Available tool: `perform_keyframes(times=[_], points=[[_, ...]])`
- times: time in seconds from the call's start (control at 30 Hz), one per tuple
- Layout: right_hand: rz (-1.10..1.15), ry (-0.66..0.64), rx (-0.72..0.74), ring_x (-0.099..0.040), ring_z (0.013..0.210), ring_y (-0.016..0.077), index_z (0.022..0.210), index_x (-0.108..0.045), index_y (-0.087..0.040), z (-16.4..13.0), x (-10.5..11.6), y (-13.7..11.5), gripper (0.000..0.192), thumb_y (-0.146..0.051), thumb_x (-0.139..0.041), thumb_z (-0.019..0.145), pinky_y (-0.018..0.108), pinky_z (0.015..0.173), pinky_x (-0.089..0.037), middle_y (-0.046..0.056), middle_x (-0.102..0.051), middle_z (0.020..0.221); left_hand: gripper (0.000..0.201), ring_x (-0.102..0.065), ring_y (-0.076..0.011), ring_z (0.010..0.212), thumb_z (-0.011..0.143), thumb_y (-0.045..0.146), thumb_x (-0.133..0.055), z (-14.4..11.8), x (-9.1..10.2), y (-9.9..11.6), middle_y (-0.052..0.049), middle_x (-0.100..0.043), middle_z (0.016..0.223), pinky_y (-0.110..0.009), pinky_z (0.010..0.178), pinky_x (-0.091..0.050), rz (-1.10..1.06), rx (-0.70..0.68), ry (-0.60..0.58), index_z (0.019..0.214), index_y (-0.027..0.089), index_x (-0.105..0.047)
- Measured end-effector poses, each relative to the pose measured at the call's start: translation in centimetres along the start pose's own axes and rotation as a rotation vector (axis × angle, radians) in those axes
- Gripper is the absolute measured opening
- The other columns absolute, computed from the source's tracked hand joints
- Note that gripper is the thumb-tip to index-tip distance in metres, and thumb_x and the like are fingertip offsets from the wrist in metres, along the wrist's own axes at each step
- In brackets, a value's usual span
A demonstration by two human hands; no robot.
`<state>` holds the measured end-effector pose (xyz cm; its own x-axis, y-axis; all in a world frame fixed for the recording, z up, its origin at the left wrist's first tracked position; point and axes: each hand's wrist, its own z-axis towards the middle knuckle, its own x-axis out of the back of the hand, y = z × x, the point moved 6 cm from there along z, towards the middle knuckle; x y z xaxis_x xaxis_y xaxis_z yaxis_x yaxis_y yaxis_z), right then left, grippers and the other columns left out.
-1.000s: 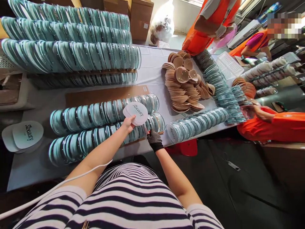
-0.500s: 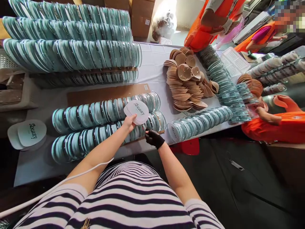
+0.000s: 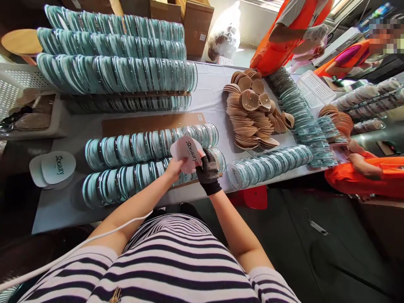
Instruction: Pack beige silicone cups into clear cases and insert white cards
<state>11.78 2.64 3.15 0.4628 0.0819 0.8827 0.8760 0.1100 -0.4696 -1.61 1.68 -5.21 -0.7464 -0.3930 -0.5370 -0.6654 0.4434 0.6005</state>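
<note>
My bare left hand (image 3: pixel 175 169) pinches a small stack of white rounded cards (image 3: pixel 187 152) printed with "beauty" by its lower left edge. On the stack's right edge close the fingers of my right hand (image 3: pixel 208 170), which wears a black fingerless glove; its fingertips are partly hidden. Beneath both hands lie two rows of clear round cases with teal-looking contents, the farther row (image 3: pixel 135 147) and the nearer row (image 3: pixel 123 183). More of the same white cards (image 3: pixel 58 168) rest at the table's left end.
Tall rows of cases (image 3: pixel 116 73) stand at the back left beside a white basket (image 3: pixel 58 122). Brown cup-shaped pieces (image 3: pixel 249 113) are piled right of centre. Another case row (image 3: pixel 271 166) borders the table's front edge. Co-workers in orange vests (image 3: pixel 271 46) stand at the right.
My right hand has risen from beside the cases to the card stack and grips its right edge. The stack has turned and tilted. The view has shifted slightly left.
</note>
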Motion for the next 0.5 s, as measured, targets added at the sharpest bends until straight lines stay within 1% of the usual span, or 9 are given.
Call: perform_keyframes(times=[0.03, 0.1, 0.17, 0.23, 0.27, 0.3, 0.37, 0.43, 0.5], points=[[0.026, -0.035, -0.030, -0.050, 0.126, 0.0240, 0.137, -0.051, -0.015, -0.3, -0.6, -0.4, 0.048, -0.024, -0.041, 0.091, 0.036, 0.105, -0.041, 0.013, -0.057, 0.135, 0.040, -0.070, -0.0244, 0.090, 0.063, 0.012, -0.082, 0.0, 0.2, -0.1, -0.012, -0.075, 0.097, -0.034, 0.083, -0.057, 0.003, 0.020, -0.007, 0.101, 0.012, -0.071], [0.114, -0.056, -0.174, -0.060, 0.111, 0.0216, 0.131, -0.057, -0.014, -0.3, -1.1, 0.2, 0.044, -0.025, -0.035, 0.094, 0.031, 0.096, -0.047, 0.013, -0.065, 0.121, 0.040, -0.070, -0.0237, 0.089, 0.064, 0.012, -0.082, 0.1, 0.4, -0.2, -0.012, -0.074, 0.098, -0.034, 0.083, -0.057, -0.013, 0.059, -0.030, 0.103, 0.012, -0.071], [0.180, 0.046, -0.341, -0.062, 0.106, 0.0200, 0.130, -0.056, -0.010, -0.6, -0.1, 1.9, 0.047, -0.027, -0.029, 0.096, 0.028, 0.089, -0.049, 0.014, -0.066, 0.119, 0.038, -0.071, -0.0225, 0.087, 0.070, 0.011, -0.078, 0.3, 0.6, 0.4, -0.011, -0.075, 0.097, -0.035, 0.084, -0.058, -0.066, 0.063, -0.006, 0.106, 0.012, -0.069], [0.163, 0.147, -0.419, -0.062, 0.107, 0.0207, 0.130, -0.055, -0.009, -1.8, 1.5, 3.7, 0.048, -0.032, -0.029, 0.097, 0.028, 0.086, -0.049, 0.016, -0.066, 0.121, 0.037, -0.071, -0.0205, 0.085, 0.076, 0.009, -0.072, 0.6, 1.0, 1.6, -0.009, -0.075, 0.097, -0.035, 0.085, -0.058, -0.142, 0.036, 0.049, 0.112, 0.013, -0.067], [0.114, 0.148, -0.433, -0.063, 0.106, 0.0218, 0.128, -0.057, -0.010, -3.0, 2.1, 4.4, 0.047, -0.035, -0.032, 0.096, 0.028, 0.084, -0.049, 0.016, -0.067, 0.118, 0.037, -0.071, -0.0192, 0.084, 0.079, 0.008, -0.069, 0.8, 1.3, 2.2, -0.008, -0.075, 0.097, -0.034, 0.085, -0.058, -0.176, 0.015, 0.076, 0.115, 0.014, -0.066], [0.047, 0.111, -0.438, -0.064, 0.102, 0.0231, 0.125, -0.060, -0.012, -4.4, 2.3, 4.9, 0.046, -0.037, -0.036, 0.096, 0.028, 0.081, -0.049, 0.015, -0.069, 0.113, 0.038, -0.071, -0.0179, 0.083, 0.081, 0.007, -0.067, 1.1, 1.5, 2.8, -0.007, -0.075, 0.097, -0.034, 0.085, -0.058, -0.198, -0.003, 0.097, 0.117, 0.015, -0.065], [-0.093, -0.039, -0.417, -0.067, 0.093, 0.0240, 0.120, -0.065, -0.017, -7.7, 1.8, 5.4, 0.042, -0.041, -0.042, 0.094, 0.027, 0.074, -0.047, 0.012, -0.072, 0.102, 0.037, -0.071, -0.0160, 0.080, 0.083, 0.005, -0.063, 1.5, 1.9, 3.5, -0.006, -0.075, 0.098, -0.033, 0.085, -0.059, -0.209, -0.017, 0.113, 0.119, 0.016, -0.065], [-0.196, -0.213, -0.368, -0.068, 0.084, 0.0224, 0.117, -0.066, -0.021, -10.8, 0.2, 5.1, 0.038, -0.040, -0.042, 0.095, 0.026, 0.069, -0.045, 0.009, -0.073, 0.095, 0.034, -0.071, -0.0151, 0.079, 0.085, 0.005, -0.061, 1.8, 2.4, 3.5, -0.006, -0.075, 0.099, -0.032, 0.084, -0.059, -0.205, -0.010, 0.136, 0.117, 0.015, -0.065], [-0.268, -0.336, -0.323, -0.069, 0.080, 0.0213, 0.117, -0.065, -0.023, -12.4, -1.6, 4.2, 0.036, -0.038, -0.039, 0.097, 0.025, 0.065, -0.044, 0.008, -0.073, 0.095, 0.033, -0.071, -0.0153, 0.082, 0.085, 0.005, -0.062, 2.0, 2.8, 3.2, -0.006, -0.075, 0.099, -0.030, 0.084, -0.059, -0.209, -0.001, 0.156, 0.116, 0.015, -0.066]])
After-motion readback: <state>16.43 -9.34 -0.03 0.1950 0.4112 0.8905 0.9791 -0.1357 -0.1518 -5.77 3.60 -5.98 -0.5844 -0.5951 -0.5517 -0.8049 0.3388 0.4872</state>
